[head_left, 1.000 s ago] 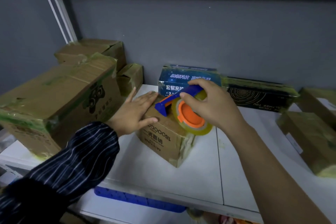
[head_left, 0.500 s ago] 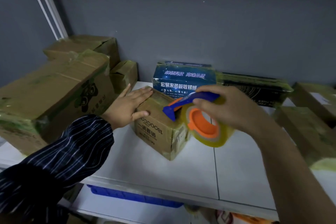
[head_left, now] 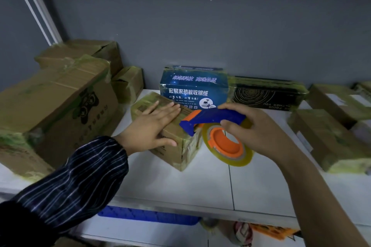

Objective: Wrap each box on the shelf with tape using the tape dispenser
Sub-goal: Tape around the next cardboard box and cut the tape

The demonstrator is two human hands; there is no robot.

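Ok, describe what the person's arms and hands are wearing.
The left arm wears a dark sleeve with thin pale stripes, gathered at the wrist; the left hand is ungloved. The right arm has no sleeve in view, and the right hand wears no glove.

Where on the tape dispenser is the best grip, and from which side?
Take the tape dispenser by its blue handle, from above and the right, as the right hand does: that narrow bar lies over the roll, cutter end pointing left at the small box.
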